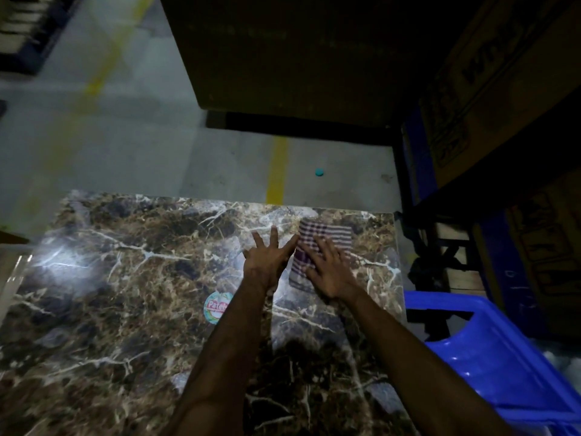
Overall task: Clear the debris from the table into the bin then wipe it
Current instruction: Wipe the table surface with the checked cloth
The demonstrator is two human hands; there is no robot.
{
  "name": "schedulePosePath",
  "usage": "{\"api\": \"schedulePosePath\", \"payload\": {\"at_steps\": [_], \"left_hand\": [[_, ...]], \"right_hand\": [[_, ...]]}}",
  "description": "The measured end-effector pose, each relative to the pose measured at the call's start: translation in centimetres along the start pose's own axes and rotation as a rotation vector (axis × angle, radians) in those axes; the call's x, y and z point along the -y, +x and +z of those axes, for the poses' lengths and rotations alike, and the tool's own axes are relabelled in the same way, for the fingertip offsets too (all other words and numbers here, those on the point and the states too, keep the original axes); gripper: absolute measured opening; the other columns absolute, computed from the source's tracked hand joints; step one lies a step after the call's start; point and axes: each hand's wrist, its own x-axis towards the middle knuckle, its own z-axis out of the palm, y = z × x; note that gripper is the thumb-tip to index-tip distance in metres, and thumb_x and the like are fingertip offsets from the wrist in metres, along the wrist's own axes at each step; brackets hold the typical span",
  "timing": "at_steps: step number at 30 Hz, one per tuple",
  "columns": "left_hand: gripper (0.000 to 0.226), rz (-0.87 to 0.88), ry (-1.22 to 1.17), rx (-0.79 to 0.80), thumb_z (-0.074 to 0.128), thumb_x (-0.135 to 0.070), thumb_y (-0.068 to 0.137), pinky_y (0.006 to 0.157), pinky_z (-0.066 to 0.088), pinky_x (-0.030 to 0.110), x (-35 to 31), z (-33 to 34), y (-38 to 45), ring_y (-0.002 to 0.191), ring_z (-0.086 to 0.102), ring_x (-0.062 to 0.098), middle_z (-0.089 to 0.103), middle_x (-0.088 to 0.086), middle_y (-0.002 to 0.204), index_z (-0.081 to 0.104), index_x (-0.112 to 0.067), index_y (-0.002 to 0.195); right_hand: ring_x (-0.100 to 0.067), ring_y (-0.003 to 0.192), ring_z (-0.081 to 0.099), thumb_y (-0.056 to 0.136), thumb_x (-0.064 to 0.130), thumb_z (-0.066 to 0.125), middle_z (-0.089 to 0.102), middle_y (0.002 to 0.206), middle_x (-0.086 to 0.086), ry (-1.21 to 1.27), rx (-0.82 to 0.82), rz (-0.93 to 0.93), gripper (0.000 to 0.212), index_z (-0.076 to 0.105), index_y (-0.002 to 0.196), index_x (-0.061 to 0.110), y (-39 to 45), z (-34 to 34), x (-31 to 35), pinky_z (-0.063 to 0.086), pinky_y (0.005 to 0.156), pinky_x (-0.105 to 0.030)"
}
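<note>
A folded checked cloth [330, 236] in purple and white lies near the far right corner of the brown marble-patterned table [110, 294]. My right hand [330, 269] presses flat on the cloth's near half with straight, spread fingers. My left hand [267, 254] lies just left of the cloth with its fingers fanned out straight over the tabletop; its fingertips reach the cloth's left edge. A blue plastic bin [503, 357] stands at the table's right side, below table level.
A round sticker [217, 306] is stuck to the tabletop near my left forearm. A small teal cap [320, 172] lies on the grey floor beyond the table, beside a yellow floor line [278, 169]. Cardboard boxes [487, 89] and blue shelving crowd the right side.
</note>
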Motion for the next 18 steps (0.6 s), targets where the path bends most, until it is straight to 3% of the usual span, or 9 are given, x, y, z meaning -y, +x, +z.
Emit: {"api": "schedulePosePath", "payload": {"at_steps": [3, 6, 10, 14, 18], "left_hand": [[0.075, -0.022, 0.008, -0.013, 0.043, -0.029, 0.109, 0.099, 0.042, 0.073, -0.1, 0.5, 0.5, 0.145, 0.007, 0.067, -0.008, 0.018, 0.171, -0.012, -0.048, 0.157], [0.067, -0.024, 0.032, -0.029, 0.040, -0.029, 0.110, 0.099, 0.042, 0.073, -0.4, 0.9, 0.7, 0.144, 0.009, 0.068, -0.005, 0.021, 0.170, -0.003, -0.044, 0.160], [0.064, -0.044, 0.033, -0.025, 0.036, -0.029, 0.111, 0.099, 0.040, 0.074, -0.6, 1.0, 0.9, 0.144, 0.008, 0.069, -0.005, 0.021, 0.170, -0.002, -0.044, 0.160], [0.069, -0.041, 0.033, -0.032, 0.041, -0.028, 0.109, 0.098, 0.043, 0.072, -0.4, 1.4, 1.0, 0.144, 0.011, 0.068, -0.005, 0.022, 0.170, -0.003, -0.046, 0.159], [0.068, -0.023, 0.048, -0.007, 0.040, -0.028, 0.110, 0.100, 0.042, 0.072, -0.3, 1.2, 1.1, 0.145, 0.007, 0.067, -0.008, 0.021, 0.170, -0.004, -0.044, 0.160]], "right_hand": [[-0.025, 0.160, -0.002, 0.099, 0.068, 0.020, 0.004, 0.173, 0.006, -0.056, -0.002, -0.068, 0.063, 0.014, 0.160, 0.053, -1.7, -0.6, -2.4, 0.006, 0.126, -0.053], [-0.025, 0.160, 0.001, 0.098, 0.069, 0.021, 0.005, 0.174, 0.005, -0.070, -0.048, 0.066, 0.064, 0.011, 0.160, 0.054, -0.9, -1.8, -3.7, 0.011, 0.126, -0.055], [-0.030, 0.160, -0.003, 0.097, 0.067, 0.019, -0.002, 0.174, 0.000, -0.013, -0.103, 0.197, 0.067, 0.006, 0.161, 0.050, 2.8, -2.0, -1.3, 0.004, 0.126, -0.056], [-0.025, 0.159, -0.013, 0.106, 0.058, 0.026, -0.008, 0.174, 0.004, 0.005, -0.070, 0.079, 0.060, 0.008, 0.162, 0.048, 1.5, 0.0, 0.8, -0.002, 0.126, -0.054], [-0.018, 0.159, -0.012, 0.108, 0.056, 0.029, -0.004, 0.173, 0.010, -0.080, -0.073, -0.016, 0.056, 0.011, 0.161, 0.051, -5.1, 1.5, -2.4, 0.002, 0.127, -0.045]]}}
